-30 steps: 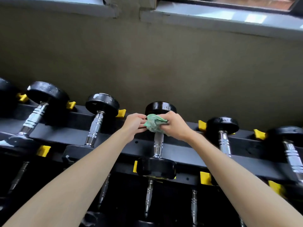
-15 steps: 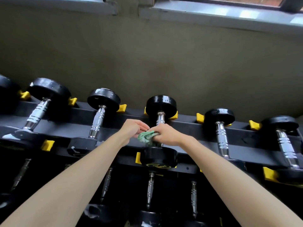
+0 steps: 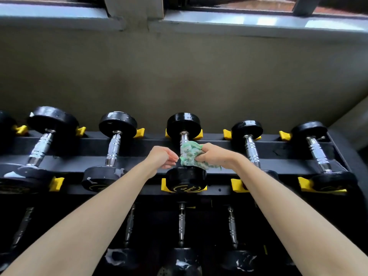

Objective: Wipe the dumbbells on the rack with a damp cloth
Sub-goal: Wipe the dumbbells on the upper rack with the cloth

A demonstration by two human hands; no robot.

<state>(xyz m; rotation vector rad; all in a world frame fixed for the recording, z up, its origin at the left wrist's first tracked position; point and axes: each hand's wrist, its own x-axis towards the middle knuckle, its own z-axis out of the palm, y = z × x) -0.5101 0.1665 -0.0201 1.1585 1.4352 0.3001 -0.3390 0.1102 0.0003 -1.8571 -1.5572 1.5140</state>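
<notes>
While I watch the head view: rack [image 3: 79, 146] runs left to right under a bare wall [image 3: 179, 76]. Neighbour dumbbells [image 3: 112, 148] crowd the centre dumbbell [image 3: 186, 180] on both sides. Right hand [image 3: 211, 156] grips the green cloth [image 3: 189, 156], bunched round its chrome handle. Left hand [image 3: 162, 157] is just left of the cloth, fingers loosely curled, holding nothing.

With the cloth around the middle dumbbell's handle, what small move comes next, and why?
Probably slide the cloth up the handle toward the far head: the right hand grips it bunched round the lower handle, and the chrome above shows bare.
</notes>
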